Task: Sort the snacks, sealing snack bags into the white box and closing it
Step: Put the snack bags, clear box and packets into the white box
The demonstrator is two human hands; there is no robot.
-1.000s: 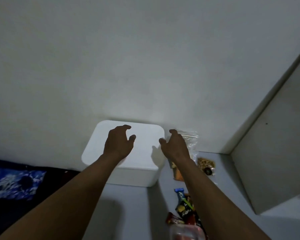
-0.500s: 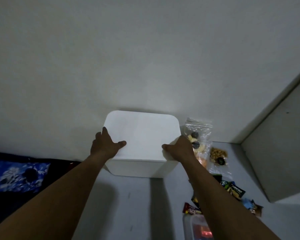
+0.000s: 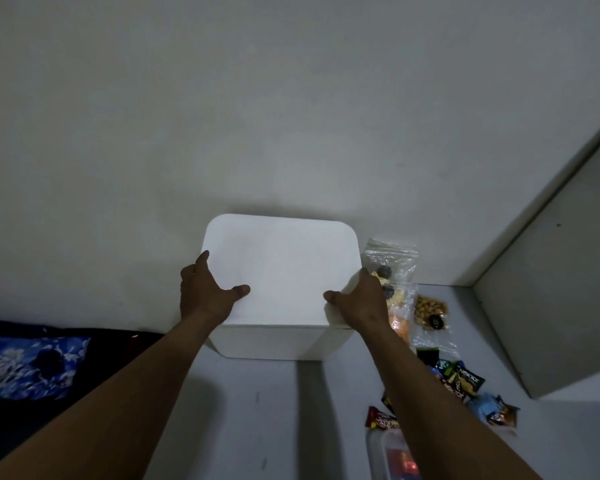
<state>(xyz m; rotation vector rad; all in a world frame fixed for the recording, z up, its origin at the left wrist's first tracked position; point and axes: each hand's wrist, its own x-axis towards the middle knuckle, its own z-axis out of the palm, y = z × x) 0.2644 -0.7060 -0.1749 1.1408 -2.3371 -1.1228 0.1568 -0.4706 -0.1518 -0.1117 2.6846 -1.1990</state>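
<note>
Box [image 3: 267, 341] with lid [image 3: 281, 268] on, standing on a grey table [image 3: 257, 410] against the wall [image 3: 291, 116]. Left hand [image 3: 205, 296] and right hand [image 3: 361, 303] clasp opposite lid edges, thumbs on top and fingers over the sides. The hands are level, so a lift would likely go straight up. Bags [image 3: 392, 268] lie just right of the box, outside it, long axis toward the wall, nearer the right hand. Wrappers [image 3: 461, 379] lie right of the box; a blue cloth [image 3: 25, 365] lies to its left
</note>
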